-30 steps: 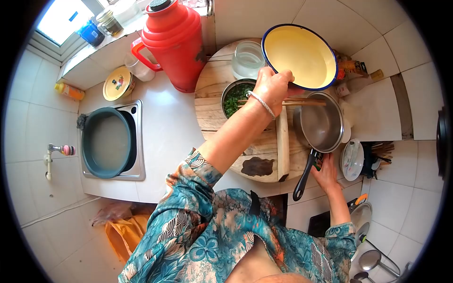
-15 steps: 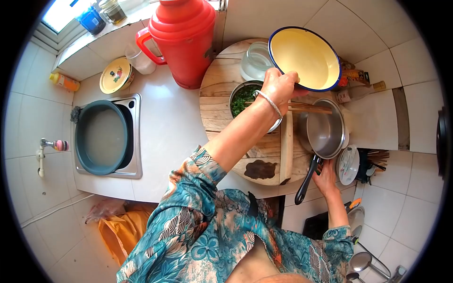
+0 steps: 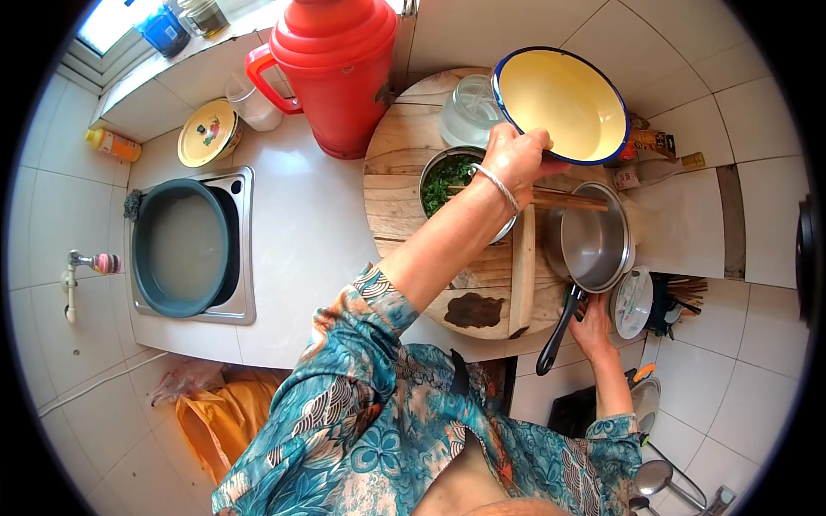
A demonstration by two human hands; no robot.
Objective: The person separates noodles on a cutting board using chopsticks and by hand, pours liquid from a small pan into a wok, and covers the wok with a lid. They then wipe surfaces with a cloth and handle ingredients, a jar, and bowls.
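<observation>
My left hand (image 3: 514, 157), a twisted bangle at its wrist, pinches the near rim of a yellow enamel bowl (image 3: 564, 103) with a blue edge. The bowl is tipped, its inside facing me. Below that wrist a metal pot (image 3: 447, 182) holds chopped greens, partly hidden by the forearm. Wooden chopsticks (image 3: 568, 199) reach from behind the hand over the rim of a steel saucepan (image 3: 594, 241). My right hand (image 3: 590, 325) is beside the base of the saucepan's black handle (image 3: 559, 331); its fingertips are hidden under the pan.
A round wooden board (image 3: 391, 185) carries the pots and a glass jar (image 3: 469, 112). A red thermos (image 3: 335, 77) stands to its left. Further left, a grey-green basin (image 3: 182, 249) sits in the sink. White dishes (image 3: 632, 301) and a chopstick holder (image 3: 667, 301) are at the right.
The yellow bowl and my left hand have shifted very slightly to the right. My right hand stays beside the saucepan.
</observation>
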